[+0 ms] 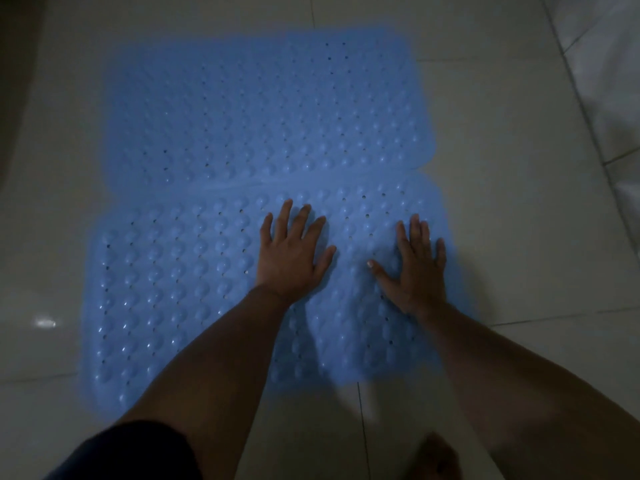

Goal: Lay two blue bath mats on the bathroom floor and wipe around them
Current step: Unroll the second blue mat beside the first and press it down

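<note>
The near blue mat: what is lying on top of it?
On the near mat both hands, left hand and right hand, press flat with straight fingers. The mat beneath the palms is covered.

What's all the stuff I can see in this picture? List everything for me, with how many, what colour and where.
far bath mat: one, blue, bumpy with small holes, flat on the floor, its near edge meeting the other mat.
near bath mat: one, blue, same pattern, flat on the floor closest to the person.
floor tiles: many, pale grey-white and glossy, all around the mats.
white thing: one, at the far right edge; too dim to identify.
left hand: one, fingers spread, pressing flat on the near mat.
right hand: one, fingers straight, pressing flat on the near mat's right part.
dark sleeve: one, on the left arm, bottom left.
foot: one, bare, bottom edge.
</note>
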Available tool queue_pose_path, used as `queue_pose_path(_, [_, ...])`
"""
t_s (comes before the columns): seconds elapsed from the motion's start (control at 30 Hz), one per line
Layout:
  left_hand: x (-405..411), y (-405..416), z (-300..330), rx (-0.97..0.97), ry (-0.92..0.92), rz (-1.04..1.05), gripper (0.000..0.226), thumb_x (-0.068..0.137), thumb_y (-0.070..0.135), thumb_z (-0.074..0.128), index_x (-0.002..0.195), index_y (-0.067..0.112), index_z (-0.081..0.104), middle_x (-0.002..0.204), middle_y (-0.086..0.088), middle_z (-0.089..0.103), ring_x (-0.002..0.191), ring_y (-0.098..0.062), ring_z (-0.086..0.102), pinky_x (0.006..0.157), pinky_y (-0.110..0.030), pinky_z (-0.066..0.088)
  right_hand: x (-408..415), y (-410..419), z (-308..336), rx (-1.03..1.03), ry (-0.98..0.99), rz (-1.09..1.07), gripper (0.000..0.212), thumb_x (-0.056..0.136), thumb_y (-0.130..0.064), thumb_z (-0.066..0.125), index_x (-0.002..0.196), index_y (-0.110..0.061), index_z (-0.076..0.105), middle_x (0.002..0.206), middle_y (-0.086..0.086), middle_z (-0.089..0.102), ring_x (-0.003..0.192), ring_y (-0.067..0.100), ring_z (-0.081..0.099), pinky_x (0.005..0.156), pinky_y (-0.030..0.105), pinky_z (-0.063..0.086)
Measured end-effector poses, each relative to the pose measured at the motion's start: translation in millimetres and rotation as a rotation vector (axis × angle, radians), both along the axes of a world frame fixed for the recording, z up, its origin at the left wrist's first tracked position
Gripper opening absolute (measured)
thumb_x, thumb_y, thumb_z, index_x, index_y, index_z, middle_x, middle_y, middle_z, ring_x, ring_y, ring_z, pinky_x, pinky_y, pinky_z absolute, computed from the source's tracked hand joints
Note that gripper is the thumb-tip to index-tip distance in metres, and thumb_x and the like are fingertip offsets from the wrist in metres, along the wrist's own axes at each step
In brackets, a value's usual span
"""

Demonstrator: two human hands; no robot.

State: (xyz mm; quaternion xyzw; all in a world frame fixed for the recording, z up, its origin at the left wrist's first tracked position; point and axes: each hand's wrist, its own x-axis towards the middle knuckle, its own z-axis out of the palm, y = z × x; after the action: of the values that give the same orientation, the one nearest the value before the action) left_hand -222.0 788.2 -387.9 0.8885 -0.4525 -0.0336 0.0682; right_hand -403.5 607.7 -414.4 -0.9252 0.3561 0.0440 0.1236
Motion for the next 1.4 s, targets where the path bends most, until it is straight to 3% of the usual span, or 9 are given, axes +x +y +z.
queue_pose_path(0.13, [-24.3, 4.1, 7.5, 0.064, 0.046, 0.006, 0.069, 0.100, 0.065, 0.028, 0.154, 0.025, 0.045, 0.166, -0.007, 0.034, 0.158, -0.037, 0.013, 0.124, -0.062, 0.014, 4.8, -16.9, 17.8, 0.209, 0.097, -0.030, 0.089, 0.090, -0.080, 0.036, 0.161, -0.027, 0.021, 0.172, 0.001, 0.002, 0.158, 0.017, -0.001, 0.127, 0.051, 0.002])
queue_pose_path(0.2, [-35.8, 4.1, 11.3, 0.090, 0.099, 0.034, 0.073, 0.099, 0.066, 0.025, 0.157, 0.025, 0.040, 0.168, -0.009, 0.027, 0.158, -0.038, 0.007, 0.125, -0.063, 0.011, 12.3, -25.6, 33.4, 0.276, 0.000, -0.088, 0.082, 0.088, -0.078, 0.039, 0.150, -0.025, 0.046, 0.165, 0.006, 0.030, 0.154, 0.022, 0.024, 0.125, 0.051, 0.021])
queue_pose_path(0.3, [-49.7, 10.8, 5.0, 0.184, 0.176, 0.046, 0.078, 0.098, 0.068, 0.018, 0.164, 0.026, 0.019, 0.173, -0.009, 0.005, 0.158, -0.039, -0.010, 0.125, -0.063, 0.001, 27.4, -28.1, 49.3, 0.167, -0.258, -0.070, 0.055, 0.089, -0.061, 0.048, 0.113, -0.018, 0.070, 0.121, 0.007, 0.069, 0.121, 0.031, 0.061, 0.101, 0.042, 0.050])
queue_pose_path(0.43, [-62.8, 26.4, -17.3, 0.198, 0.169, 0.038, 0.085, 0.098, 0.074, 0.018, 0.165, 0.025, 0.000, 0.171, -0.010, -0.018, 0.155, -0.040, -0.022, 0.124, -0.065, -0.001, 47.8, -20.9, 52.1, 0.066, -0.392, 0.005, 0.032, 0.090, -0.043, 0.058, 0.100, -0.016, 0.072, 0.109, 0.003, 0.071, 0.108, 0.029, 0.064, 0.091, 0.041, 0.054])
queue_pose_path(0.93, [-66.0, 27.8, -22.8, 0.100, 0.240, 0.061, 0.103, 0.087, 0.089, 0.025, 0.166, 0.025, 0.007, 0.173, -0.006, -0.011, 0.157, -0.036, -0.019, 0.124, -0.065, -0.002, 97.0, 11.0, 21.6, -0.050, -0.505, 0.219, 0.018, 0.090, -0.029, 0.064, 0.092, -0.014, 0.074, 0.114, 0.007, 0.070, 0.116, 0.029, 0.060, 0.097, 0.036, 0.046])
queue_pose_path(1.1, [-37.2, 19.2, 6.3, 0.356, 0.610, -0.025, 0.120, 0.077, 0.094, 0.039, 0.163, 0.029, -0.012, 0.164, -0.002, -0.037, 0.146, -0.033, -0.043, 0.118, -0.063, -0.023, 115.0, 34.4, 61.0, 0.042, -0.321, 0.251, 0.022, 0.086, -0.032, 0.058, 0.090, -0.018, 0.075, 0.105, 0.004, 0.071, 0.107, 0.028, 0.065, 0.089, 0.035, 0.049])
queue_pose_path(1.17, [-19.6, 19.5, 26.7, 0.344, 0.687, -0.043, 0.109, 0.082, 0.085, 0.040, 0.165, 0.028, 0.001, 0.172, -0.004, -0.017, 0.155, -0.034, -0.024, 0.125, -0.059, -0.011, 129.8, 43.7, 84.1, 0.105, -0.199, 0.257, 0.021, 0.086, -0.031, 0.055, 0.092, -0.022, 0.073, 0.105, 0.002, 0.071, 0.110, 0.027, 0.065, 0.091, 0.042, 0.052])
queue_pose_path(1.27, [5.1, 38.6, 53.3, 0.210, 0.435, -0.056, 0.069, 0.098, 0.056, 0.048, 0.158, 0.023, 0.035, 0.159, -0.010, 0.043, 0.154, -0.033, 0.025, 0.126, -0.051, 0.014, 155.6, 52.3, 111.1, 0.206, -0.054, 0.213, 0.015, 0.090, -0.031, 0.059, 0.099, -0.028, 0.071, 0.112, -0.003, 0.067, 0.116, 0.022, 0.059, 0.097, 0.045, 0.049])
queue_pose_path(1.4, [41.1, 66.9, 78.7, 0.258, 0.193, 0.017, 0.058, 0.100, 0.048, 0.044, 0.154, 0.025, 0.041, 0.158, -0.004, 0.044, 0.157, -0.030, 0.017, 0.127, -0.057, 0.000, 177.0, 60.0, 137.2, 0.243, 0.104, 0.194, 0.035, 0.097, -0.047, 0.056, 0.124, -0.027, 0.065, 0.133, 0.003, 0.061, 0.127, 0.027, 0.054, 0.104, 0.047, 0.047])
